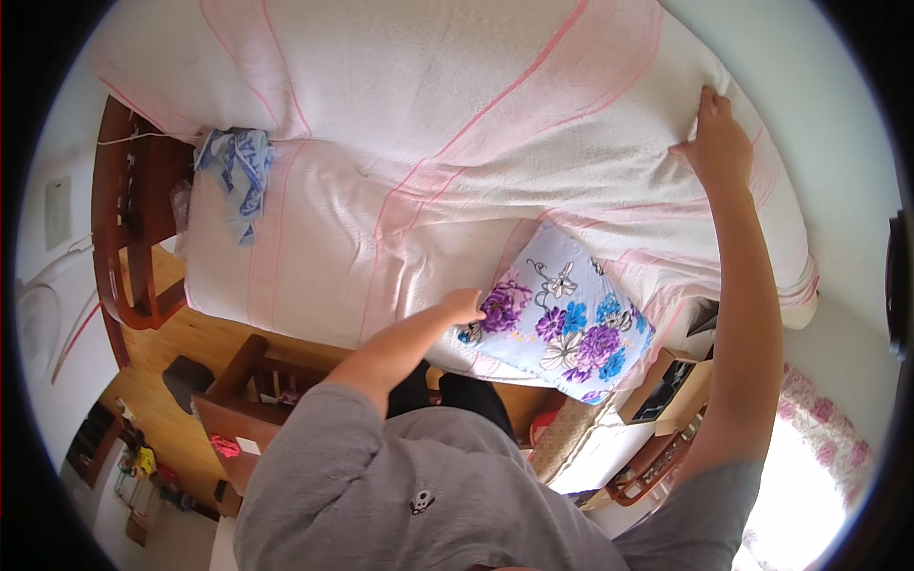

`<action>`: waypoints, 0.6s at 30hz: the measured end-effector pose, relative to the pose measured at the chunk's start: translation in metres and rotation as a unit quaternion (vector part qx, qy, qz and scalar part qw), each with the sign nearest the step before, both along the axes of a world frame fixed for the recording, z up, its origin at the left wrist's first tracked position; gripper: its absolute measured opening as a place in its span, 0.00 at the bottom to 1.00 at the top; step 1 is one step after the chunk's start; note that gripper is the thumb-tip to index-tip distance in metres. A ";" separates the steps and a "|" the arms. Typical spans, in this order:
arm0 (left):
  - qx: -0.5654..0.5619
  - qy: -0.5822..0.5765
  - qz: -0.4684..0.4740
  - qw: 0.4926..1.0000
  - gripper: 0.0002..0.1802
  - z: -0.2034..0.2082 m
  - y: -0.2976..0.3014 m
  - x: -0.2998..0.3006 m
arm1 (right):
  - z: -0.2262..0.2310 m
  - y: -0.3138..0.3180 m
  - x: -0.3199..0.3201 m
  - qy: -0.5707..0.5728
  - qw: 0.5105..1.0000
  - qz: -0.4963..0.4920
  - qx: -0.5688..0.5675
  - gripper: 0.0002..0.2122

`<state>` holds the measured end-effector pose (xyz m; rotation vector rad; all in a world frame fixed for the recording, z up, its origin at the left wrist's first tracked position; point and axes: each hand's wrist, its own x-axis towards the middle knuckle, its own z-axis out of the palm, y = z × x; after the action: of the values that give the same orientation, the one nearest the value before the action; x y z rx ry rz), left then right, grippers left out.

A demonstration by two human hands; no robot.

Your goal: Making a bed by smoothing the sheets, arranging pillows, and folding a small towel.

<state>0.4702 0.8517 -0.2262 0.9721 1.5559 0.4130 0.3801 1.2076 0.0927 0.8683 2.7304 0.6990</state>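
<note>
Right hand (pixel 721 143), at two o'clock from the middle of the view, rests on the cover (pixel 381 95), its thumb standing wide of its fingers. The left hand (pixel 464 306), at the dial's centre, is at the pillow's (pixel 581 324) left corner; whether its fingers grip cannot be told. The pillow lies on the cover between three and four o'clock, tilted, plump and four-cornered, its pale lilac cloth printed with purple and blue blossoms, white flowers outlined in black and curling tendrils. White, softly textured cloth striped pink makes up the cover, creased around the pillow. At ten o'clock hangs a crumpled blue-and-white towel (pixel 238 171), beside a curved, glossy red-brown wooden armrest (pixel 107 219).
</note>
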 end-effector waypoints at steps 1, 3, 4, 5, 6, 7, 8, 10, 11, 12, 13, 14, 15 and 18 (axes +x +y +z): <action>-0.024 -0.028 0.001 0.999 0.34 -0.003 0.013 0.010 | -0.002 0.001 0.000 0.004 1.000 0.007 0.007 0.37; 0.003 0.001 0.057 0.998 0.37 -0.032 0.009 0.035 | 0.005 -0.012 -0.011 -0.001 1.000 0.001 0.002 0.37; 0.004 -0.006 0.060 0.998 0.37 -0.032 0.018 0.042 | 0.005 -0.011 -0.009 -0.024 0.999 -0.026 0.008 0.37; -0.029 0.021 0.037 0.999 0.39 -0.032 0.024 0.048 | 0.005 -0.008 -0.008 -0.030 0.999 -0.022 0.010 0.37; -0.063 0.049 0.013 0.997 0.40 -0.032 0.031 0.051 | 0.004 -0.006 -0.008 -0.032 0.999 -0.026 0.007 0.37; -0.065 0.047 0.018 0.997 0.40 -0.032 0.032 0.051 | 0.002 -0.006 -0.007 -0.032 0.999 -0.029 0.002 0.37; -0.079 -0.004 0.072 0.994 0.43 -0.032 0.032 0.049 | 0.000 -0.005 -0.007 -0.033 0.999 -0.025 0.000 0.37; -0.122 -0.045 0.049 0.990 0.43 -0.013 0.041 0.036 | -0.002 -0.004 -0.006 -0.011 1.000 -0.025 0.009 0.38; -0.084 -0.068 0.041 0.993 0.41 0.016 0.048 0.024 | -0.002 -0.005 -0.006 -0.006 1.000 -0.021 0.007 0.38; -0.049 -0.087 0.052 0.994 0.39 -0.001 0.047 0.045 | -0.002 -0.005 -0.005 -0.004 1.000 -0.017 0.015 0.38; -0.005 -0.080 0.077 0.994 0.36 0.005 0.048 0.057 | -0.002 -0.006 -0.006 0.001 1.000 -0.011 0.022 0.38; 0.017 -0.114 0.065 0.991 0.31 0.036 0.055 0.050 | -0.005 -0.004 -0.004 0.007 1.000 -0.007 0.021 0.38; 0.038 -0.132 0.077 0.988 0.30 0.045 0.050 0.057 | -0.007 -0.009 -0.009 0.004 1.000 -0.007 0.017 0.38; 0.192 -0.165 0.130 0.959 0.24 0.122 0.039 0.054 | -0.005 -0.017 -0.014 0.003 1.000 -0.006 0.013 0.39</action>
<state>0.5246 0.8908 -0.1037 0.9319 1.3225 1.0401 0.3662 1.1909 0.0873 0.8925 2.7252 0.7333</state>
